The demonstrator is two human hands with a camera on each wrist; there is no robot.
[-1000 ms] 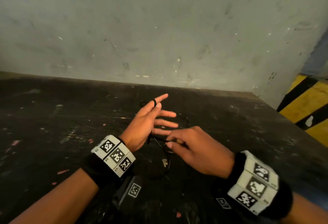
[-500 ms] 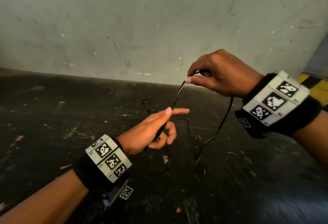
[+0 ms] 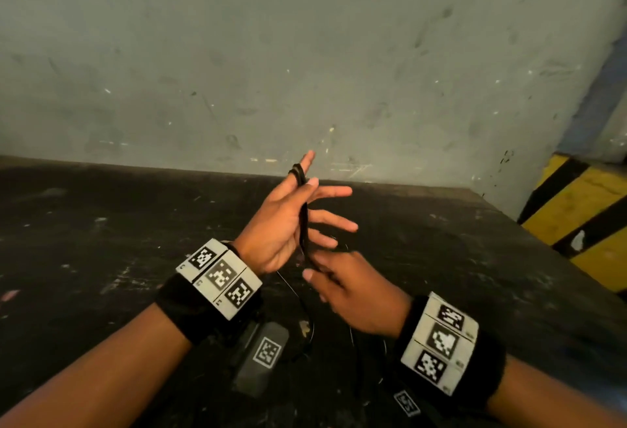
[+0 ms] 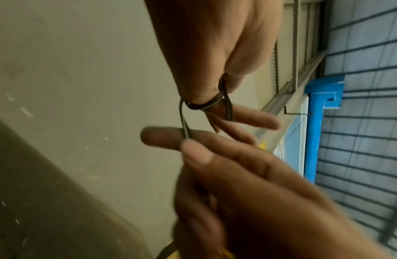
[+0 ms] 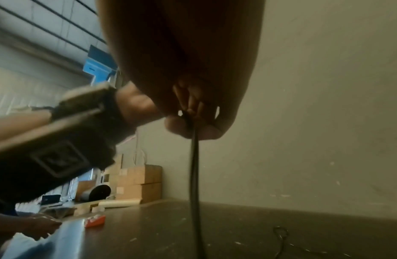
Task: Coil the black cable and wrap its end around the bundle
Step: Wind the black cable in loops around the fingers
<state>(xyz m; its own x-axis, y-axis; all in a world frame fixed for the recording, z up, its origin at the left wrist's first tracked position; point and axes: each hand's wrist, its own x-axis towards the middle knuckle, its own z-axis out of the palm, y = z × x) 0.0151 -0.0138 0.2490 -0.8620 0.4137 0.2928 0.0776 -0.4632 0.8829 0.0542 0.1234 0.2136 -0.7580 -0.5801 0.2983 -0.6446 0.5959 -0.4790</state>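
Note:
My left hand [image 3: 281,227] is raised over the dark table [image 3: 101,241] with its fingers spread. The thin black cable [image 3: 304,220] is looped round the index finger, and the thumb presses it against that finger. The left wrist view shows several turns of the cable [image 4: 204,106] on the finger. From there the cable runs down across the palm to my right hand [image 3: 349,288], which pinches it between thumb and fingertips just below the left palm. In the right wrist view the cable [image 5: 194,166] hangs from those fingertips to the table, where the slack [image 3: 307,322] lies.
A grey scuffed wall [image 3: 305,54] stands close behind the table. A yellow and black striped barrier [image 3: 583,217] is at the right. The right wrist view shows cardboard boxes [image 5: 139,182], a small orange and white object [image 5: 95,220] and another person's hand [image 5: 37,226] to the left.
My right hand, lifted high with the cable half a second ago, has come down below the left palm. The left fingers have spread again, with the cable drawn over the index finger.

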